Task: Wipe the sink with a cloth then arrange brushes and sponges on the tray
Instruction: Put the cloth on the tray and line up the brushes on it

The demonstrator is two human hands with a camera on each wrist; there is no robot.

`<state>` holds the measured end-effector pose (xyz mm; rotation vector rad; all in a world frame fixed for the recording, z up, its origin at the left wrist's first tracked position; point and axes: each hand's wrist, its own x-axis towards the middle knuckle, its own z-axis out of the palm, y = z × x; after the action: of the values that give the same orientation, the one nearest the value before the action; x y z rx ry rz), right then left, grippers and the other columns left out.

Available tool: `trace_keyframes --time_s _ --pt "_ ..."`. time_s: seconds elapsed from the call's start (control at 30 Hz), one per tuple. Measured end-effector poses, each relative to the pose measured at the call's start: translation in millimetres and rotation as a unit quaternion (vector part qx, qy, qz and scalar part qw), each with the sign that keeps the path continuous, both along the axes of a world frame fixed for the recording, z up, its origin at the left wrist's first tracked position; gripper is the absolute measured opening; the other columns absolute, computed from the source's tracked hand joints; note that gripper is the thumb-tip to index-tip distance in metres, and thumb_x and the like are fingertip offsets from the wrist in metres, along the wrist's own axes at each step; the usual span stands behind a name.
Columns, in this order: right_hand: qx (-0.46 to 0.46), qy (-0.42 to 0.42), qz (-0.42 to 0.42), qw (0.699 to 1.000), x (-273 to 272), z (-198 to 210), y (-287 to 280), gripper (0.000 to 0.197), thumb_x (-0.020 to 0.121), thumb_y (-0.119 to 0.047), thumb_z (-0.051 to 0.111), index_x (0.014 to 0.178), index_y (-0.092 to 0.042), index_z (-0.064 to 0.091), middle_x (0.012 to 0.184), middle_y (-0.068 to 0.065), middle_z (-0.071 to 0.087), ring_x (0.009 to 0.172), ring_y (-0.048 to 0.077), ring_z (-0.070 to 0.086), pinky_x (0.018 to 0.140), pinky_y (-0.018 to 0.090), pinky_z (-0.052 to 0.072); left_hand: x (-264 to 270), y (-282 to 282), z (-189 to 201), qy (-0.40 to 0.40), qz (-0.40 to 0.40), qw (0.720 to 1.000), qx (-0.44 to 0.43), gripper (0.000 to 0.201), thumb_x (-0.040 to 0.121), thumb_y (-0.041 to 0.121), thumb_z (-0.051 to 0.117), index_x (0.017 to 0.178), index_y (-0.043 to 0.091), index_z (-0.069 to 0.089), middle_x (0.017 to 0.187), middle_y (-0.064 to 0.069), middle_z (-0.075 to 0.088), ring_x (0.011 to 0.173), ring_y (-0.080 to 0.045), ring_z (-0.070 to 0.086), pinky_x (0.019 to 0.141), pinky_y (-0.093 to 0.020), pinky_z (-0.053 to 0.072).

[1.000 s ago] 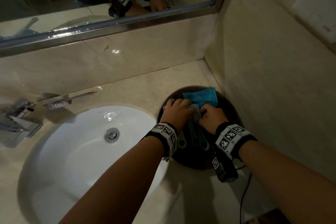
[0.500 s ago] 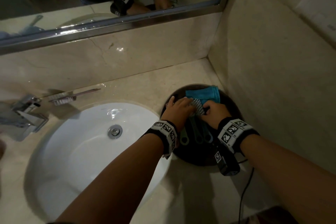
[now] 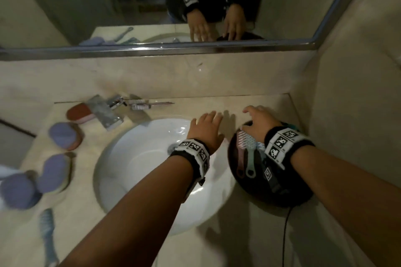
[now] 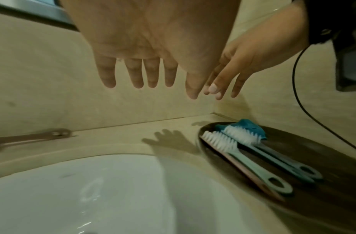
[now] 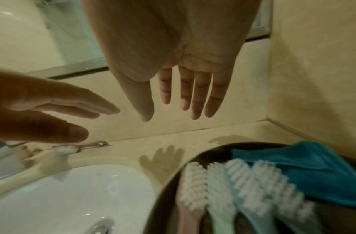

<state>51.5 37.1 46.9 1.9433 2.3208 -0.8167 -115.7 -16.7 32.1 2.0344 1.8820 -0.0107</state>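
Note:
A dark round tray (image 3: 249, 191) stands in the counter's right corner. On it lie several long-handled brushes, among them a pink brush (image 3: 240, 147) and a green brush (image 3: 250, 155), side by side with bristles up (image 5: 233, 186). A folded blue cloth (image 5: 305, 171) lies at the tray's far side. My right hand (image 3: 256, 121) hovers over the tray's far edge, fingers straight and spread, holding nothing. My left hand (image 3: 207, 125) hovers over the white sink's (image 3: 141, 169) right rim, also spread and empty.
A pink-handled brush (image 3: 147, 105) lies behind the sink beside the chrome faucet (image 3: 106, 110). On the left counter sit a red sponge (image 3: 79, 112), purple sponges (image 3: 64, 135) (image 3: 54, 175) (image 3: 17, 191) and a blue brush (image 3: 47, 236). Walls close in at back and right; a black cable (image 3: 286, 234) hangs by the tray.
Both hands have let go of the brushes on the tray and lifted, with fingers spread. The left hand has moved left over the sink rim. The head view has swung left.

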Motion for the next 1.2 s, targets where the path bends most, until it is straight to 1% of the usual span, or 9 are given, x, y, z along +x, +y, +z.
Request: trace_keyframes --time_s 0.1,0.23,0.4,0.57,0.77,0.93,1.07,1.13,1.2 --pt "0.009 0.003 0.039 0.999 -37.2 8.9 -4.7 0.050 0.086 -0.024 0.062 0.132 -0.021 0.043 0.137 0.008 0.041 0.121 0.027 0.050 0.102 0.036 0.043 -32.5 -17.0 7.0 0.006 0.044 0.999 0.005 0.060 0.096 0.037 0.044 0.149 0.024 0.018 0.159 0.000 0.012 0.147 -0.021 0.013 0.119 -0.046 0.014" --pt "0.010 0.007 0.087 0.996 -85.2 17.7 -13.9 0.049 0.087 -0.023 0.058 0.133 -0.023 0.042 0.138 0.007 0.039 0.111 0.025 0.056 0.093 0.031 0.045 -75.3 -41.5 13.0 0.016 0.094 0.995 0.014 0.058 0.096 0.035 0.044 0.148 0.024 0.020 0.158 -0.001 0.015 0.146 -0.021 0.015 0.119 -0.045 0.017" --pt "0.012 -0.009 0.129 0.992 -134.2 17.6 -21.9 0.048 0.089 -0.026 0.056 0.134 -0.023 0.041 0.140 0.007 0.038 0.107 0.026 0.057 0.086 0.029 0.044 -118.7 -66.2 9.1 0.012 0.136 0.991 0.010 0.058 0.095 0.033 0.046 0.147 0.023 0.022 0.157 -0.002 0.018 0.144 -0.023 0.020 0.117 -0.045 0.020" --pt "0.003 -0.021 0.141 0.990 -180.1 4.7 -21.3 0.048 0.090 -0.026 0.057 0.135 -0.021 0.040 0.139 0.008 0.038 0.115 0.028 0.052 0.094 0.034 0.044 -160.7 -76.2 -8.0 0.011 0.140 0.990 -0.008 0.059 0.095 0.033 0.046 0.147 0.023 0.021 0.158 -0.004 0.017 0.145 -0.024 0.018 0.117 -0.046 0.021" --pt "-0.001 -0.027 0.110 0.994 -210.6 -17.3 -10.3 0.046 0.090 -0.028 0.056 0.133 -0.020 0.042 0.136 0.007 0.041 0.120 0.027 0.049 0.097 0.034 0.042 -186.7 -62.1 -30.6 0.005 0.102 0.995 -0.017 0.061 0.095 0.031 0.047 0.148 0.021 0.019 0.158 -0.005 0.015 0.146 -0.025 0.016 0.118 -0.046 0.019" --pt "-0.003 -0.023 0.100 0.995 -213.6 -37.6 8.1 0.044 0.090 -0.022 0.056 0.132 -0.019 0.044 0.136 0.008 0.042 0.121 0.028 0.048 0.099 0.034 0.043 -186.9 -41.8 -44.3 -0.007 0.098 0.995 -0.018 0.062 0.093 0.028 0.049 0.148 0.020 0.020 0.157 -0.005 0.016 0.145 -0.025 0.016 0.117 -0.047 0.020" --pt "-0.004 -0.017 0.114 0.993 -221.1 -51.4 32.7 0.045 0.089 -0.018 0.055 0.133 -0.018 0.045 0.138 0.009 0.042 0.124 0.027 0.046 0.102 0.033 0.041 -184.9 -14.2 -55.5 -0.008 0.126 0.992 -0.001 0.062 0.092 0.025 0.050 0.147 0.018 0.021 0.155 -0.005 0.021 0.144 -0.024 0.019 0.116 -0.046 0.021" --pt "0.010 -0.013 0.128 0.992 -226.2 -58.6 46.0 0.042 0.090 -0.019 0.053 0.132 -0.018 0.048 0.137 0.008 0.045 0.124 0.027 0.046 0.104 0.033 0.040 -183.5 1.2 -62.0 0.000 0.145 0.989 0.001 0.062 0.092 0.024 0.049 0.147 0.018 0.020 0.155 -0.005 0.021 0.143 -0.025 0.020 0.115 -0.047 0.022" --pt "0.027 -0.010 0.141 0.990 -231.8 -65.7 59.9 0.036 0.092 -0.016 0.047 0.129 -0.016 0.050 0.134 0.008 0.049 0.123 0.027 0.047 0.104 0.034 0.040 -182.4 15.3 -67.8 0.008 0.165 0.986 0.006 0.063 0.092 0.021 0.048 0.148 0.018 0.020 0.155 -0.006 0.022 0.142 -0.026 0.023 0.113 -0.046 0.026"
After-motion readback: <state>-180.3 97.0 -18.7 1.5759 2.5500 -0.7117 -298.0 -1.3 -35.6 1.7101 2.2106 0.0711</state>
